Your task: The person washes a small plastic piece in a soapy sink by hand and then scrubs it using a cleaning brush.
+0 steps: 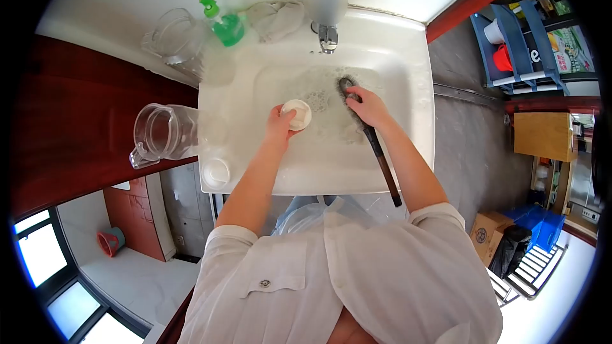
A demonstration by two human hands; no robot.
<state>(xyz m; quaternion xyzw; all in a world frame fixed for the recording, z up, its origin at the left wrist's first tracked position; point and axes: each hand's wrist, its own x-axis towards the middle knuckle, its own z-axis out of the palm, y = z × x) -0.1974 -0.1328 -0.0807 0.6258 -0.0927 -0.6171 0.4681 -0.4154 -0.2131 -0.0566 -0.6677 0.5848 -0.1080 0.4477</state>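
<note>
My left hand [278, 129] is closed on a small round white lid [304, 113], its thumb lying over the face. To the right, my right hand [370, 108] grips a long-handled brush [378, 157] close to its dark bristle head, with the handle slanting down toward my body. Both hands are above the white sink [231, 146], where soapy water [317, 99] covers part of the basin. A second white lid [215, 172] lies on the sink's front left corner. The brush and the lid are apart.
A clear pitcher [162, 132] lies at the left on the dark red counter [76, 114]. Behind it is another clear pitcher [175, 37], near a green soap pump bottle [227, 28] and a crumpled cloth [275, 19]. The faucet [327, 38] stands at the back of the sink.
</note>
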